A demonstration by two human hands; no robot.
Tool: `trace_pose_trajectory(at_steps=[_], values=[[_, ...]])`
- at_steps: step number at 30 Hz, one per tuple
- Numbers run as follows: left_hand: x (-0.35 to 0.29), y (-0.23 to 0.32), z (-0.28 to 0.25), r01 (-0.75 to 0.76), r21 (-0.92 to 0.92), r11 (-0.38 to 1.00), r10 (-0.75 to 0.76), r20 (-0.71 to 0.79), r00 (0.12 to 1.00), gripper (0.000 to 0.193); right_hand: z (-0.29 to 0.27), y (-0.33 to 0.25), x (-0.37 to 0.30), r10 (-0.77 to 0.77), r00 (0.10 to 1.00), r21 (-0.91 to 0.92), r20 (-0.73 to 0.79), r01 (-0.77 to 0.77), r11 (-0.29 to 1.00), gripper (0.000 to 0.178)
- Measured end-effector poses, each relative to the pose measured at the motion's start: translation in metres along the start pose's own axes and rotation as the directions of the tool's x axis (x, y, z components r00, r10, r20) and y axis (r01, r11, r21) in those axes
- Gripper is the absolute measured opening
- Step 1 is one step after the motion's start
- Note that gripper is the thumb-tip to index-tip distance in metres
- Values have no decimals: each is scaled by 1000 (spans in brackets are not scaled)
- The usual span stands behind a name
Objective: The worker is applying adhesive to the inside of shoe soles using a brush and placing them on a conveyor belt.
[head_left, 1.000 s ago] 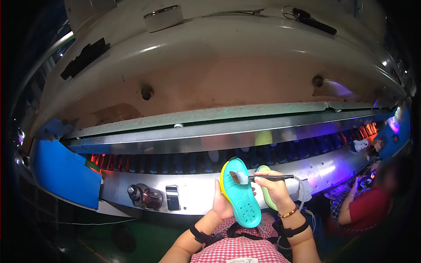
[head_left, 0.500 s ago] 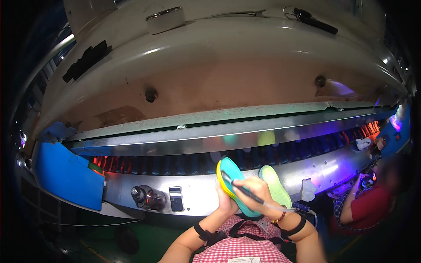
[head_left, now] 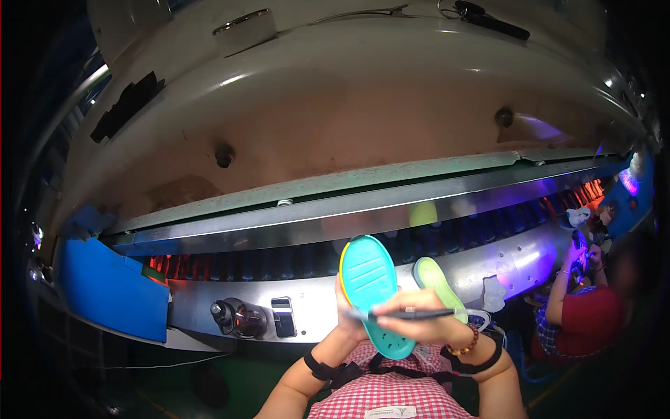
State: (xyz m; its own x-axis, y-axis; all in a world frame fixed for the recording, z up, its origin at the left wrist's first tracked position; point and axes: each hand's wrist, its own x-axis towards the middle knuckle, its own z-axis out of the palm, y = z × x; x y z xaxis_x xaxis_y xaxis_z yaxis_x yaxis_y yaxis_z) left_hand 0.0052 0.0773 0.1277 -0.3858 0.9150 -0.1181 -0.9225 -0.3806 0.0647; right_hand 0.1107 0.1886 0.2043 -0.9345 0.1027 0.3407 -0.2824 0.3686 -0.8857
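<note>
On my feed, the left hand (head_left: 351,322) grips the turquoise sole (head_left: 371,274) by its left edge; the sole lies right of it, long axis running away from the body. My right hand (head_left: 427,328), over the nearer half, pinches the brush (head_left: 431,314) crosswise.

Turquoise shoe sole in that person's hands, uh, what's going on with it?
The person's left hand holds the turquoise shoe sole at its left edge, while the right hand holds a dark-handled brush across it. Whether the bristles touch is too blurred to tell. A pale green sole rests on the metal ledge to the right; a bottle and a phone are to the left.
</note>
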Motion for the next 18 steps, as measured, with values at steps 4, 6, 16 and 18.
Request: trace_pose_trajectory(at_steps=[4,6,16,18], values=[[-10,11,4,-15,238,971,10,21,1000,86,-8,-5,-7,176,984,323,-31,-157,933,20],[-4,12,12,-119,314,942,134,-26,991,86,-18,8,2,148,988,138,-34,-142,980,20],[-7,29,28,-437,274,857,440,55,897,93,-10,9,-17,-74,993,81,93,67,994,21],[-11,37,30,-468,299,832,428,191,883,93,-14,2,-19,-122,968,130,219,95,987,20]])
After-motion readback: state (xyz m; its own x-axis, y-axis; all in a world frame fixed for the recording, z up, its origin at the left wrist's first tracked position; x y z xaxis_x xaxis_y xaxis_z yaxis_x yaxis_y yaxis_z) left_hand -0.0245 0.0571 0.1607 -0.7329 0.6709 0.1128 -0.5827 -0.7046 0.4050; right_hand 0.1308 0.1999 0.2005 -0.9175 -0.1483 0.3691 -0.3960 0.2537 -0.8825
